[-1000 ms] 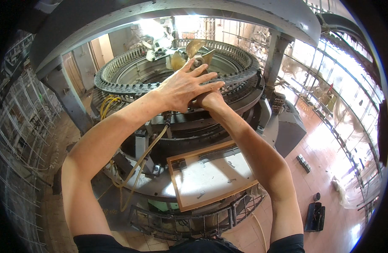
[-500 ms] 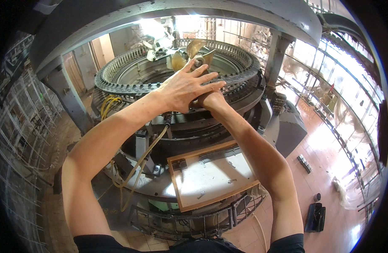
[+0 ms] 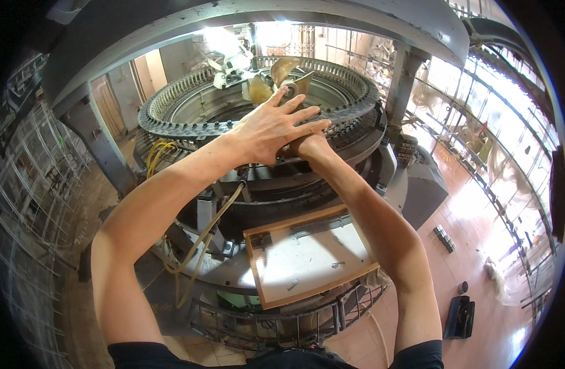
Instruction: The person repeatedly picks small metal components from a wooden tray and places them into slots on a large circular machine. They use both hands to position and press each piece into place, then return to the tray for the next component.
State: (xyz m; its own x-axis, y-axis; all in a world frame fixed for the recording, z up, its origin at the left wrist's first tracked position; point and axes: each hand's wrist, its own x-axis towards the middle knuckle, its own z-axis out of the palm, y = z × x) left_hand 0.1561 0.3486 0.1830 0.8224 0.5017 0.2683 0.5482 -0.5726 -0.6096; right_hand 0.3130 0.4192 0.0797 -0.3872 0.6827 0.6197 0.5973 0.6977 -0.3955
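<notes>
At the near edge of a large circular knitting machine's dark ring (image 3: pixel 190 129), my left hand (image 3: pixel 267 128) lies with its fingers spread, pointing away to the right. It crosses over my right hand (image 3: pixel 308 146), whose fingers are hidden beneath it. Whether the right hand grips anything cannot be made out. Just beyond the fingertips stands a fan with brass-coloured blades (image 3: pixel 259 91), inside the ring. Below my forearms, a wood-framed white tray (image 3: pixel 313 261) rests on the machine's lower part, with several small metal pieces on it.
A grey post (image 3: pixel 101 141) rises at the left, and another post (image 3: pixel 405 83) at the right. Yellow cables (image 3: pixel 158 154) hang beside the ring. Pale hoses (image 3: pixel 202 243) loop below it. A black case (image 3: pixel 459 317) and a dark block (image 3: pixel 443 238) lie on the tiled floor.
The fan's blades appear slightly shifted. Both hands stay in nearly the same place, left over right.
</notes>
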